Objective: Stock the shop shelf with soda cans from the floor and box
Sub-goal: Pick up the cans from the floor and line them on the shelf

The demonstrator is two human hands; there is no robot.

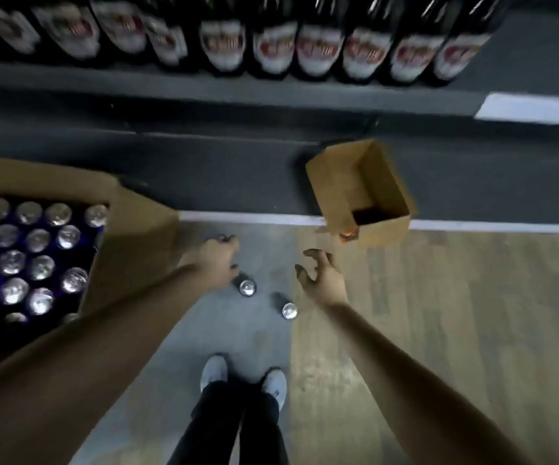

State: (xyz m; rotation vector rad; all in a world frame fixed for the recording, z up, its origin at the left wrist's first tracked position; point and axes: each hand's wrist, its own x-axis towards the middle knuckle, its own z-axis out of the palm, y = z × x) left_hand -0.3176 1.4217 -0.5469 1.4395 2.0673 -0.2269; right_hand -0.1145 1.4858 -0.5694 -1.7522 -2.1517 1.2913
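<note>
Head view, looking down at the floor (439, 313) in front of a shop shelf (271, 92).

- Far: row of dark bottles (273, 48) with red-and-white labels on the shelf, blurred.
- Left: big box (130, 250) of cardboard, top open, holding packed cans (36, 256) standing upright, silver tops showing.
- Middle floor: two loose cans, both upright. Left can (247, 287) just beside the left hand (216, 260); right can (290, 311) a little nearer, between the two forearms.
- Left hand reaches down, fingers curled under. Something pale shows at the fingertips; too blurred to say whether the grip is clamped on anything.
- Right hand (321, 278) hangs above the floor, fingers spread and loosely bent, grip apart, nothing in it.
- Right, far: small box (348, 182), cardboard, open and tilted, at the shelf base. Small orange item (348, 234) at its near corner, unclear.
- Near: two pale shoes (214, 370) and dark trousers.
</note>
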